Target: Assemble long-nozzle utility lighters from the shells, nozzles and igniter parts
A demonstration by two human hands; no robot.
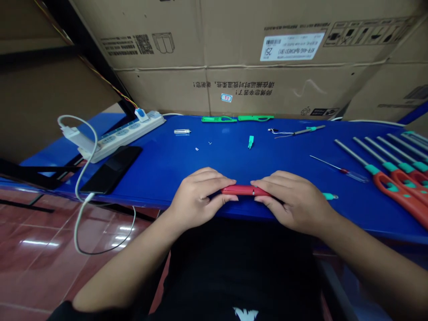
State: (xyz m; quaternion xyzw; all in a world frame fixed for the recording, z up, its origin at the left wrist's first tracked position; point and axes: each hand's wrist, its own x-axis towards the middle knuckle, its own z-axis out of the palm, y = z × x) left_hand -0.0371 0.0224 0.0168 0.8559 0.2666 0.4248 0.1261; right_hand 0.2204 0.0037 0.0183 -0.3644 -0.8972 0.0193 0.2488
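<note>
A slim red casing (245, 190) is held level above the table's front edge, close to my body. My left hand (200, 196) pinches its left end between thumb and fingers. On its right end, my right hand (290, 198) has a similar pinch. A small metallic spot shows on the casing near my right fingertips. Farther back lie a small teal part (250, 142), a clear cylinder (182, 132) and two tiny pieces, one of them a small white bit (197, 149). Two green shell pieces, the left one (219, 119) and the right one (256, 118), rest along the back edge.
On the blue table (157, 165), a black phone (113, 169) and a white power strip (123, 136) with cables lie left. Several red-orange lighters (397, 189), a screwdriver (351, 174) and a grey rod (309, 129) with wires lie right. A cardboard box (167, 84) stands behind.
</note>
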